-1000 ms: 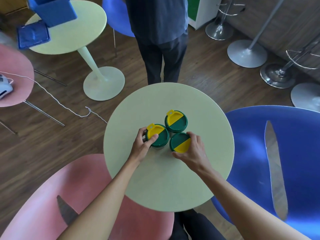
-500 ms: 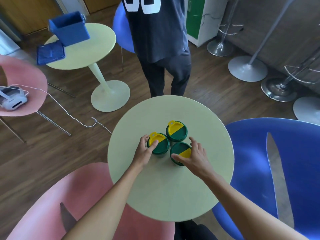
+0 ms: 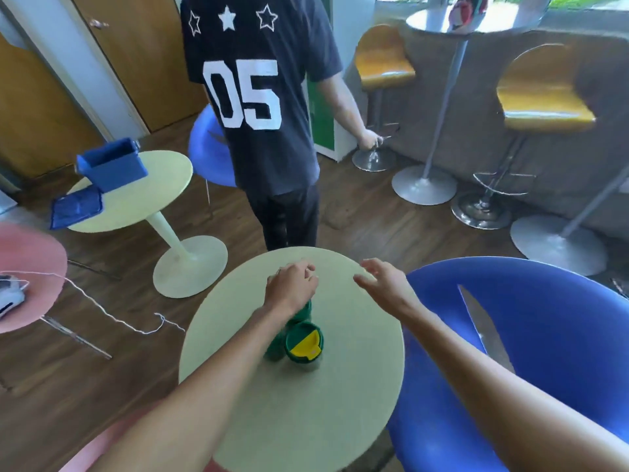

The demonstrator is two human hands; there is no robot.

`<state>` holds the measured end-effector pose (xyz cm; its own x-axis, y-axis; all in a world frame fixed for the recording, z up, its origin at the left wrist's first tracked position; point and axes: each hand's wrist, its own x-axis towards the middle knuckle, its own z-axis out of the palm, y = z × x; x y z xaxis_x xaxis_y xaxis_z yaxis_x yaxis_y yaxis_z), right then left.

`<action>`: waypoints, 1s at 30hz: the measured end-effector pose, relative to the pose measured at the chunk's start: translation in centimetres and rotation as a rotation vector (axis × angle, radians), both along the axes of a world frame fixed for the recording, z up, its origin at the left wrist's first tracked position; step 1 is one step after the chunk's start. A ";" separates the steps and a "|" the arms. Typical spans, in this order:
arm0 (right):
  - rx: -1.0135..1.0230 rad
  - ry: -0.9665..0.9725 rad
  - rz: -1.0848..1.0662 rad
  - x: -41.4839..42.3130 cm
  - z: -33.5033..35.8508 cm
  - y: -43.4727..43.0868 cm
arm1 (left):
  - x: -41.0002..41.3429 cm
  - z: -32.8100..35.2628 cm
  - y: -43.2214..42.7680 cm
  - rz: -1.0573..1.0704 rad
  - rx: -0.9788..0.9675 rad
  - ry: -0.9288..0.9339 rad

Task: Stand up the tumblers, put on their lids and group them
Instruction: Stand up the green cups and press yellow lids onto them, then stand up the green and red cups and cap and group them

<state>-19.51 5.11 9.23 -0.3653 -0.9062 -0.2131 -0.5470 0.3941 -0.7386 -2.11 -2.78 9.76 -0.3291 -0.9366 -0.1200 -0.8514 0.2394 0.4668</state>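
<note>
Below both lifted, empty hands (image 3: 292, 288), lidded tumblers (image 3: 304, 343) stand grouped.

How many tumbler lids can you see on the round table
1 clearly: the green-and-yellow lid facing the camera. The left forearm covers green tumblers behind it, so more may be hidden.

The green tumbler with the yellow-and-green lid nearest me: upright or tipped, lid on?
Upright, lid on: the green tumbler stands on the round pale-green table, its lid facing up.

Both forearms reach forward. The left hand (image 3: 292, 287) is loosely curled with the knuckles up; the right hand (image 3: 384, 284) is flat, fingers spread, holding nothing.
</note>
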 end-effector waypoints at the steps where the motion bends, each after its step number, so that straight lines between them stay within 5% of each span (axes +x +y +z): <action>1: -0.017 0.001 -0.022 -1.7 0.9 0.6 | -2.2 1.0 0.4 -0.038 0.002 -0.006; 20: -0.263 0.070 -0.585 -44.9 13.2 34.6 | -52.4 12.2 27.1 -0.670 -0.118 0.068; 30: -0.277 0.069 -0.684 -60.4 14.8 38.0 | -70.4 14.5 30.7 -0.765 -0.114 0.125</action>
